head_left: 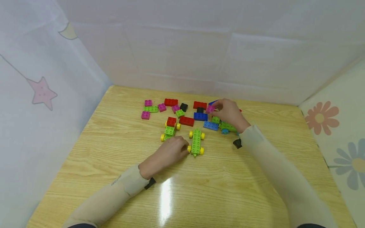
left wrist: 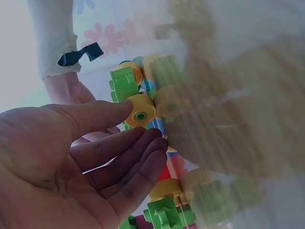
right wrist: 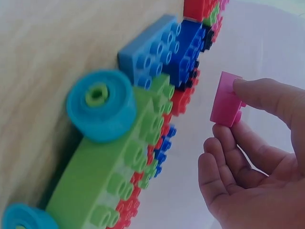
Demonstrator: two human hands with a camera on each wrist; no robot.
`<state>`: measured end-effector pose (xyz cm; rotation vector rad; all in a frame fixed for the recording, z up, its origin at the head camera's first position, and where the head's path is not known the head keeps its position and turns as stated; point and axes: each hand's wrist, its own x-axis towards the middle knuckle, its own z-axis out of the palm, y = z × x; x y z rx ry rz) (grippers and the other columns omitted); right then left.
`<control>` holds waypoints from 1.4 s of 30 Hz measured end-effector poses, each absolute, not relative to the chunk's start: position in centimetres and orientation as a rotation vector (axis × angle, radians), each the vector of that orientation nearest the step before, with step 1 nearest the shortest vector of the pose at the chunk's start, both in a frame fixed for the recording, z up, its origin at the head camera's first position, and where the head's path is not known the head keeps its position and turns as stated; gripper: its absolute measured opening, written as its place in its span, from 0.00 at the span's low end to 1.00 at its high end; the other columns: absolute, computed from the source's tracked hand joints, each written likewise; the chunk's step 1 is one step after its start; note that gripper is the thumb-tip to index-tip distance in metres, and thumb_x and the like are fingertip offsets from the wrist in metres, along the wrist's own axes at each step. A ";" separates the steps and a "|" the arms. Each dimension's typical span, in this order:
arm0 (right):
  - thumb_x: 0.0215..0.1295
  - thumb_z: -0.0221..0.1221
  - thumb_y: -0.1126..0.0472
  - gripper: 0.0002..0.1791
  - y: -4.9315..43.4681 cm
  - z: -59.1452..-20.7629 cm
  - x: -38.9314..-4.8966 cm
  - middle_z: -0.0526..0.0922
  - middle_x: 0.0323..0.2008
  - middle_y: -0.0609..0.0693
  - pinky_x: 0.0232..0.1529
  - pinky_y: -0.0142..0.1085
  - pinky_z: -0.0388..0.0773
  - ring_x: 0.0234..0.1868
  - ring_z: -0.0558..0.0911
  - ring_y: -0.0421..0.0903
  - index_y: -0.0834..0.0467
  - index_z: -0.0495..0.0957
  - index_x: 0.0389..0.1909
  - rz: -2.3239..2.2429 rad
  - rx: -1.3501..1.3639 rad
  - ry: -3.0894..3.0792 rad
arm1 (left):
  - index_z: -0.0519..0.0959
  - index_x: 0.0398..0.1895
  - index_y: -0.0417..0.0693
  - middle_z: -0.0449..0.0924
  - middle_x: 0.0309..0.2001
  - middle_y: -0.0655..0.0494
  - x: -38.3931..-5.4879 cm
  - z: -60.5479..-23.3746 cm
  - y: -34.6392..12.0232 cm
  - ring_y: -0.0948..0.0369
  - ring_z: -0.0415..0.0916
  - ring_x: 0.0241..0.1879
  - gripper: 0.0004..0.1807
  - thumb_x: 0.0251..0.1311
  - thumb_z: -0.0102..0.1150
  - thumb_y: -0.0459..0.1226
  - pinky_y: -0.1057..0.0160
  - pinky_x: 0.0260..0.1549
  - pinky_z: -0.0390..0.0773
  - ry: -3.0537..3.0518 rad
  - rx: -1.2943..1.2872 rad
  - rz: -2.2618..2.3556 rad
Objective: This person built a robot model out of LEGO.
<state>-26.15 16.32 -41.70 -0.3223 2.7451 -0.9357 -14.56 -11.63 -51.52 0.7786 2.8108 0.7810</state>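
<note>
My right hand (head_left: 228,112) pinches a pink building brick (right wrist: 226,99) between thumb and fingertips, above the loose bricks at the back. My left hand (head_left: 172,149) is at the near left wheel of a long green wheeled base (head_left: 196,142). In the left wrist view, its thumb and curled fingers close around that yellow wheel (left wrist: 141,110). Left of that base stands another car with yellow wheels, carrying a green brick (head_left: 169,130) and a red brick (head_left: 171,121). Below my right hand is a green base with blue wheels (head_left: 227,127), partly hidden by the hand.
Loose bricks lie along the back of the wooden table (head_left: 114,136): red (head_left: 186,121), dark blue (head_left: 201,116), light blue (head_left: 210,125), black (head_left: 183,107), green (head_left: 150,109) and several pink ones (head_left: 145,115). White cloth walls (head_left: 176,53) enclose the back and sides.
</note>
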 end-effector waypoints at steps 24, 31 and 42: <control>0.76 0.73 0.51 0.24 14.4 -41.9 -20.1 0.88 0.65 0.53 0.71 0.58 0.84 0.67 0.85 0.59 0.54 0.85 0.68 -0.976 -0.461 2.642 | 0.89 0.39 0.38 0.86 0.36 0.47 -10.1 -44.0 -9.6 0.54 0.82 0.36 0.06 0.75 0.69 0.33 0.53 0.43 0.88 2.899 0.804 0.499; 0.75 0.73 0.51 0.23 14.2 -42.3 -19.0 0.88 0.65 0.52 0.71 0.58 0.84 0.68 0.86 0.59 0.53 0.85 0.67 -1.003 -0.465 2.582 | 0.89 0.38 0.38 0.85 0.35 0.48 -10.0 -44.8 -9.9 0.55 0.82 0.34 0.07 0.75 0.69 0.33 0.54 0.39 0.87 2.944 0.870 0.515; 0.74 0.75 0.50 0.22 13.9 -42.8 -18.6 0.88 0.62 0.51 0.69 0.56 0.85 0.65 0.86 0.57 0.52 0.88 0.64 -0.991 -0.509 2.570 | 0.88 0.34 0.41 0.84 0.33 0.50 -11.0 -45.5 -10.0 0.56 0.80 0.33 0.08 0.74 0.71 0.34 0.53 0.37 0.86 2.942 0.810 0.524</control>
